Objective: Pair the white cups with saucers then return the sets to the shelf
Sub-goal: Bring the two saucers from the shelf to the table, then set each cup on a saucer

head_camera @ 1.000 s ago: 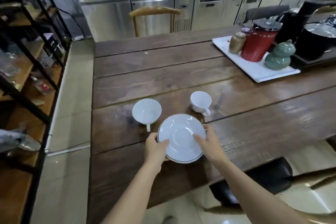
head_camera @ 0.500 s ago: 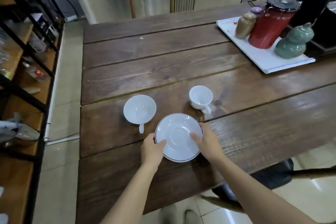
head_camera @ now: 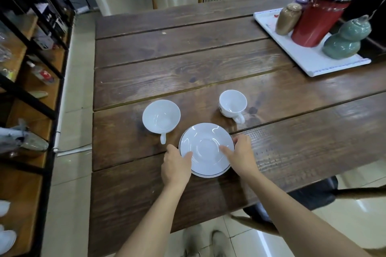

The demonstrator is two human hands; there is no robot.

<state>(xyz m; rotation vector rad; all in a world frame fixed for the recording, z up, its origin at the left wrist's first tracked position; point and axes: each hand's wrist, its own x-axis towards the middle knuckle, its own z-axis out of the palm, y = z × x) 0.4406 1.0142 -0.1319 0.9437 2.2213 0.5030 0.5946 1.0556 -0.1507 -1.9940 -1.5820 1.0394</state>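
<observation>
Gripping opposite rims, the left hand (head_camera: 176, 165) and right hand (head_camera: 242, 155) both clasped the saucer (head_camera: 206, 149) near the table's (head_camera: 188, 64) near edge. Two empty white cups stood just beyond it: the wide cup (head_camera: 161, 116) toward the left edge, the small cup (head_camera: 232, 104) to its right.

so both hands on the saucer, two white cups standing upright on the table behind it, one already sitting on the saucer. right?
Not quite. The head view shows the saucer bare: neither the wide cup nor the small cup sits on it; both stand upright on the table behind it. The left hand and right hand do grip the saucer's rim.
</observation>
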